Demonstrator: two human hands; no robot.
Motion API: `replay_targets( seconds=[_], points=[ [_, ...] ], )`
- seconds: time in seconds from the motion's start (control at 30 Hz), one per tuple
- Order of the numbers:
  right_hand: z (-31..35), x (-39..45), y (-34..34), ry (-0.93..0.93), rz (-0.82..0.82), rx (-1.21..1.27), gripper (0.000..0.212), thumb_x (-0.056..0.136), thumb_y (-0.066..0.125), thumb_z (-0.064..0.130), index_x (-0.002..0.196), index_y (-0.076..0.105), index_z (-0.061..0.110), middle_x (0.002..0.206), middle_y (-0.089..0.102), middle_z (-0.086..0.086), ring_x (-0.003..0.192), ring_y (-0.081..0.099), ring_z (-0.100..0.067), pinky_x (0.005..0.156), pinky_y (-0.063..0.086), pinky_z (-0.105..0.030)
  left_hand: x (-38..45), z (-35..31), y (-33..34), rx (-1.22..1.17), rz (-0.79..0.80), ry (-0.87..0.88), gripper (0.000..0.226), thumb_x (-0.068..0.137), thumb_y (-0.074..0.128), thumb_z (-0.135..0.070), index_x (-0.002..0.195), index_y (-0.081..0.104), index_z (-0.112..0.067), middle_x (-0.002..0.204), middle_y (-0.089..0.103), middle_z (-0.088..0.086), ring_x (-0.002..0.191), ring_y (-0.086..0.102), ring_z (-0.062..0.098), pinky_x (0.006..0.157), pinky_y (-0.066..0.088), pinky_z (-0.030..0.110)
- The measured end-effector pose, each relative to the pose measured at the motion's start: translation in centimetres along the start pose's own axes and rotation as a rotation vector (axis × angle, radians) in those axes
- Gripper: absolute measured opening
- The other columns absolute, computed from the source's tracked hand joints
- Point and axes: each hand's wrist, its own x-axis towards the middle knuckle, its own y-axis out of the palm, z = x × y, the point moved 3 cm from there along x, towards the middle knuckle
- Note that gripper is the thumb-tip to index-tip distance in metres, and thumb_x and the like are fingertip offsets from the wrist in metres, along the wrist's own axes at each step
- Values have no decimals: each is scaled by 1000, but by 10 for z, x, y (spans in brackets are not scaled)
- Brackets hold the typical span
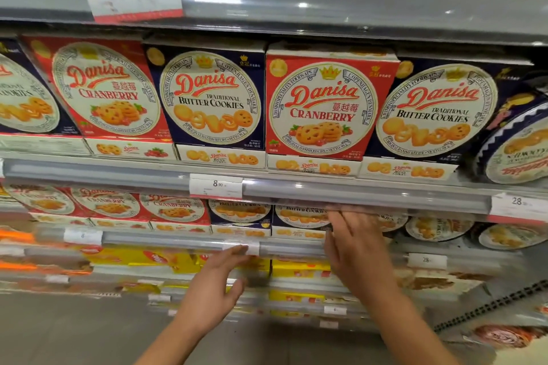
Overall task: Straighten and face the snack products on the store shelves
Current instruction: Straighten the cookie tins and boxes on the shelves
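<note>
two bare hands reach toward a lower tier of a store's biscuit shelving. the left hand (221, 278) is released, fingers straight and blurred, its tips near the grey shelf rail (178, 241) and a small white price tag (252, 247). the right hand (354, 243) is also released, fingers spread flat, tips at the front of a navy danisa butter cookies box (299, 218) on the tier just under the 8.90 price label (216, 186); contact cannot be confirmed through the blur. on the tier above, danisa boxes stand upright and face front, stacked on flat-lying boxes: a red cranberry box (326, 105) between two navy traditional butter cookies boxes (210, 98) (436, 111), with another red cranberry box (100, 89) further left. a round blue cookie tin (516, 139) leans tilted at the far right, its label upside down. yellow packs (142, 259) sit on the shelf below the hands.
</note>
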Motion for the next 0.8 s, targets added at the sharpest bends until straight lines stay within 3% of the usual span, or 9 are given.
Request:
replay_targets(
  seconds=[0.07, 0.17, 0.23, 0.3, 0.4, 0.53, 0.8],
  points=[
    [6, -13, -13, 26, -132, 70, 30, 88, 63, 10, 116, 70, 5, 116, 68, -13, 104, 65, -29, 89, 57, -43, -8, -12, -17, -18, -144, 72, 45, 93, 55, -34, 134, 54, -51, 139, 48, -35, 132, 45, -3, 105, 39, 21],
    [8, -11, -32, 119, -295, 120, 22, 92, 58, 14, 100, 76, 5, 96, 75, -8, 75, 71, -25, 59, 59, -36, -6, -33, -51, 13, -360, 225, 38, 90, 56, -30, 127, 63, -30, 130, 57, -15, 123, 52, 9, 97, 49, 34],
    [15, -2, -51, 91, -382, 125, 23, 93, 55, 15, 95, 76, 4, 84, 75, -6, 63, 69, -23, 51, 56, -34, -1, -47, -78, 42, -476, 306, 37, 88, 58, -27, 123, 67, -17, 128, 58, -2, 121, 53, 19, 98, 47, 38],
    [25, 14, -73, 45, -425, 116, 24, 93, 55, 15, 99, 76, 4, 88, 77, -8, 70, 72, -26, 57, 59, -37, 3, -62, -102, 89, -559, 367, 42, 86, 60, -26, 125, 67, -11, 132, 57, 6, 125, 52, 25, 106, 40, 38],
    [39, 46, -103, 28, -474, 69, 29, 92, 54, 10, 111, 74, 2, 112, 74, -14, 100, 71, -29, 85, 60, -44, 13, -72, -124, 186, -586, 365, 56, 84, 65, -23, 138, 58, -9, 146, 49, 11, 139, 43, 32, 115, 33, 48],
    [51, 87, -134, -43, -417, 46, 48, 90, 63, 12, 136, 58, 0, 147, 50, -18, 136, 46, -35, 115, 37, -52, 19, -67, -120, 256, -504, 259, 67, 88, 56, -31, 151, 42, -14, 160, 35, 5, 152, 27, 27, 121, 22, 60],
    [48, 119, -168, -12, -447, -88, 54, 93, 58, 19, 143, 51, 0, 145, 51, -18, 137, 45, -36, 114, 36, -56, 19, -54, -112, 262, -469, 313, 65, 89, 47, -32, 152, 45, -14, 162, 35, 1, 154, 25, 25, 120, 21, 63]
  ],
)
